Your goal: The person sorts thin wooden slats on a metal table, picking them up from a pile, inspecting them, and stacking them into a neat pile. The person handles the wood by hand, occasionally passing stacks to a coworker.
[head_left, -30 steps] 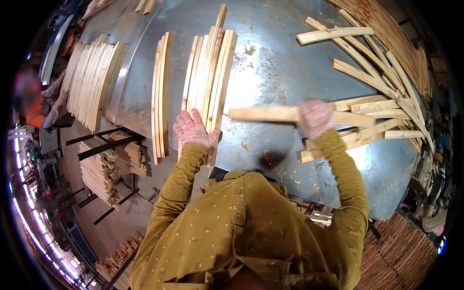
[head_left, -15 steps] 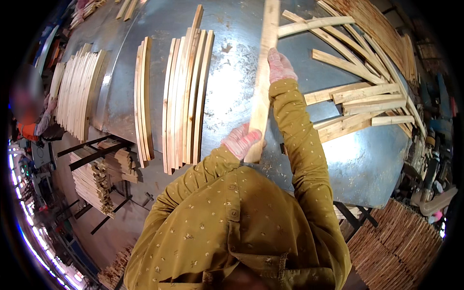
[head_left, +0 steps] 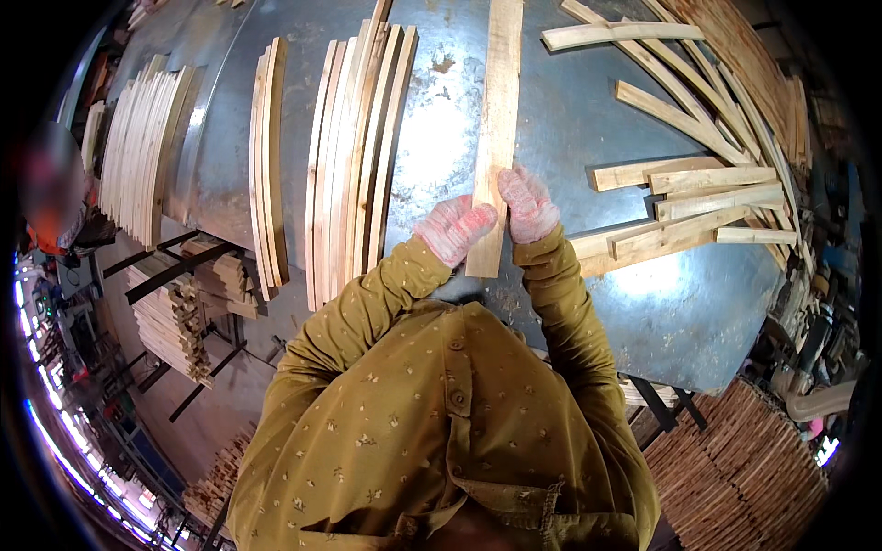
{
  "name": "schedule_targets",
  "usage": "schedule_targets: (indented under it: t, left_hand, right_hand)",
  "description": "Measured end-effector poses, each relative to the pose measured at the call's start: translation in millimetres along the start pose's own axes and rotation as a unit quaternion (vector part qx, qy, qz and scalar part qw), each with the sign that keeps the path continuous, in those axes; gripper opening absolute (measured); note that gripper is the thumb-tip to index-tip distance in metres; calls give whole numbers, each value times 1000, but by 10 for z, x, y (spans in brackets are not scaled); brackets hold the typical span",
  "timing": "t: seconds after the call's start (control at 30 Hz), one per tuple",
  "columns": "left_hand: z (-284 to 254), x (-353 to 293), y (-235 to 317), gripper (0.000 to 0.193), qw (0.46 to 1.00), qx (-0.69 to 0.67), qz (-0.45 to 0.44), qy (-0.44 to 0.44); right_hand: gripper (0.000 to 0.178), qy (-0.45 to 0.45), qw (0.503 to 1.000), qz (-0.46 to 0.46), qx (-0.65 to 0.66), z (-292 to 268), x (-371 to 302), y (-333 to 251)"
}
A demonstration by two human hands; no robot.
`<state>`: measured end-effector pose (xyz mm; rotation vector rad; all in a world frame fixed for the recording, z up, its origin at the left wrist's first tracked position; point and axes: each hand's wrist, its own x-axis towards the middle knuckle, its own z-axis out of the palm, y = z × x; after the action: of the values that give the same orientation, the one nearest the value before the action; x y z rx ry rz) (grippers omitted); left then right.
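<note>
A long pale wooden slat [head_left: 497, 110] lies lengthwise on the grey metal table [head_left: 588, 156], pointing away from me. My left hand [head_left: 454, 228], in a knitted glove, grips its near end from the left side. My right hand [head_left: 528, 204], gloved too, grips the same end from the right. Just left of the slat, a row of several curved slats [head_left: 354, 165] stands on edge on the table. A smaller group of curved slats [head_left: 268, 156] sits further left.
A loose heap of slats [head_left: 698, 184] fans over the table's right side. Another batch of curved slats [head_left: 138, 147] lies at the far left, near a person in orange [head_left: 55, 211]. Stacked wood [head_left: 170, 321] stands on the floor at left, bundled sticks [head_left: 735, 459] at lower right.
The slat was swung from lying crosswise to pointing away from me and came down on the table. My left hand joined my right at its near end.
</note>
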<state>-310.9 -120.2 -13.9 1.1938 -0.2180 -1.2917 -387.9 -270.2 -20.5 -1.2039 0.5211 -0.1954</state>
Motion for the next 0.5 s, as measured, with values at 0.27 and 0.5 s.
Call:
schedule_targets:
  t: [0.27, 0.5]
  left_hand:
    - [-481, -273, 168, 51, 874, 364, 199, 252]
    - [-1277, -730, -57, 90, 602, 615, 89, 502]
  right_hand:
    - [48, 114, 893, -157, -405, -76, 1478, -674]
    - [58, 154, 733, -80, -658, -74, 3257, -1358]
